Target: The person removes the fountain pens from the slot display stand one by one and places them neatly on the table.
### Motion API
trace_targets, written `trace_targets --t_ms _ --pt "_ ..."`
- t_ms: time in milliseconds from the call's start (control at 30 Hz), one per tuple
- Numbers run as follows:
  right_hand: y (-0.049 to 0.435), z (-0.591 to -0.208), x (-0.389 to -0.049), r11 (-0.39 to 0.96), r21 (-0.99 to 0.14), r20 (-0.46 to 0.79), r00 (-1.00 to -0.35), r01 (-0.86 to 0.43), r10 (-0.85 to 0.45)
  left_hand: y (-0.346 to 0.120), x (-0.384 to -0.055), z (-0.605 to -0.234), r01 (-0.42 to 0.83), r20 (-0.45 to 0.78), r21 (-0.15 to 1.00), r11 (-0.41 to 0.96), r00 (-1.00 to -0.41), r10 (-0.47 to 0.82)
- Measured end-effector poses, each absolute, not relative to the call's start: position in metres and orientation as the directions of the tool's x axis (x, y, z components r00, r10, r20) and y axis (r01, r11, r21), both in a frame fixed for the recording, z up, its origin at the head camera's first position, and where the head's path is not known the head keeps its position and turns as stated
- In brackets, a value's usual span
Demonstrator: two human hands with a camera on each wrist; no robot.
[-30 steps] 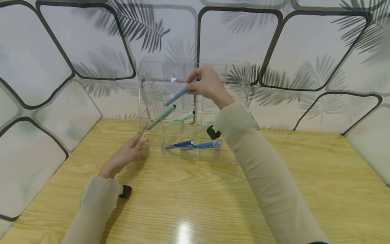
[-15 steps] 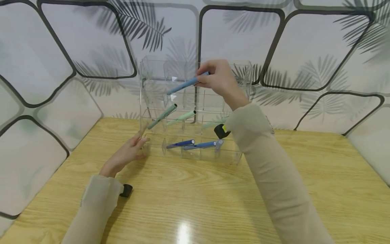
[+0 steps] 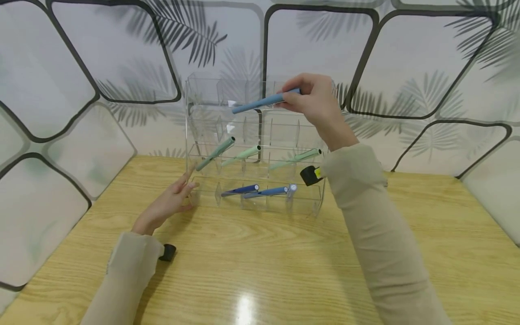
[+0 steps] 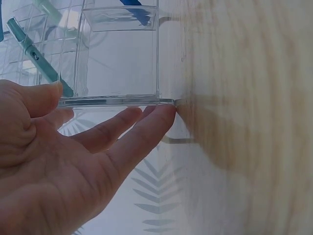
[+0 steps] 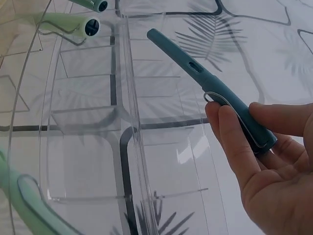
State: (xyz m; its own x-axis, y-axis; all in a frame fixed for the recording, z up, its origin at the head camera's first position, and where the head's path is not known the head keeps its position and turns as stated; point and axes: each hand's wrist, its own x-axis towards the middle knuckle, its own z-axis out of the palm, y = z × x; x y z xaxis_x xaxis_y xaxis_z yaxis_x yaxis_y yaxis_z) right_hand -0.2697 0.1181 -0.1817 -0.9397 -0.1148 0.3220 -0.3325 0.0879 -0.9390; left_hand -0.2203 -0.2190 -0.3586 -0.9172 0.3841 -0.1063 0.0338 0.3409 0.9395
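My right hand point(image 3: 314, 101) pinches a blue capped pen point(image 3: 260, 103) by its clip end, in front of the upper tiers of a clear acrylic rack point(image 3: 253, 210). In the right wrist view, thumb and fingers lie around the cap of the pen point(image 5: 210, 85), and its bare end points away from the hand. Low on the rack's left side, my left hand point(image 3: 170, 201) rests with fairly straight fingers. The left wrist view shows those fingertips point(image 4: 166, 112) against the outer side panel, with the thumb at the front edge.
In the rack's middle tier lie a teal pen point(image 3: 216, 154), a pale green pen point(image 3: 243, 155) and another green pen point(image 3: 300, 157). The bottom tier holds a dark blue pen point(image 3: 240, 191), a blue pen point(image 3: 268, 192) and a lavender one point(image 3: 291, 190). A patterned wall stands behind the wooden table point(image 3: 243, 257).
My right hand has moved right and slightly up, drawing the blue pen away from the upper tier; the pen now lies flatter. The left hand stays at the rack's side.
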Motion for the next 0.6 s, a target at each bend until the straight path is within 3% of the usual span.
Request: trace_targets --t_ms 600 --pt "0.157 -0.187 -0.245 -0.087 -0.911 0.409 -0.908 -0.402 -0.088 -0.218 -0.221 -0.359 0.027 -0.11 0.94 0.34 -0.919 0.378"
